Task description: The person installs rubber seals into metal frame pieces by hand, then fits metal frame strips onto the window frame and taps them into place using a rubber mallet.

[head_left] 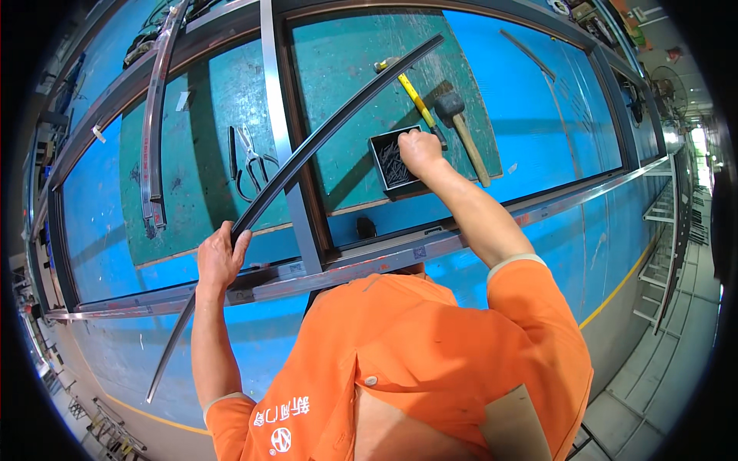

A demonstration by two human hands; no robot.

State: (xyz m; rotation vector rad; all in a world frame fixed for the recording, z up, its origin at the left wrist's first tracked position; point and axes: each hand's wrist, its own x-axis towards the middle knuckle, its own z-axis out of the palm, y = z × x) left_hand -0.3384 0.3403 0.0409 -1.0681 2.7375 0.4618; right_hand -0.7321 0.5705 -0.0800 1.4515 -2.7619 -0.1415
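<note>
My left hand (220, 257) is closed round a long dark metal strip (346, 109), which slants across the window frame from lower left to upper right. The strip's lower end hangs past the frame's near rail. My right hand (420, 154) is closed at the right side of a small black box (377, 163) filled with thin dark screws or nails (395, 164). Whatever its fingertips hold is hidden. Just beyond that hand lie a hammer with a yellow handle (413, 94) and a black-headed mallet (450, 105) with a wooden handle.
The large dark frame (310, 230) lies around a green board (231, 84) on a blue surface (530, 100). A silver-faced crossbar (274, 84) divides it. Cutters (250, 157) lie left of the crossbar. Another profile (157, 115) rests farther left, and a short strip (526, 54) far right.
</note>
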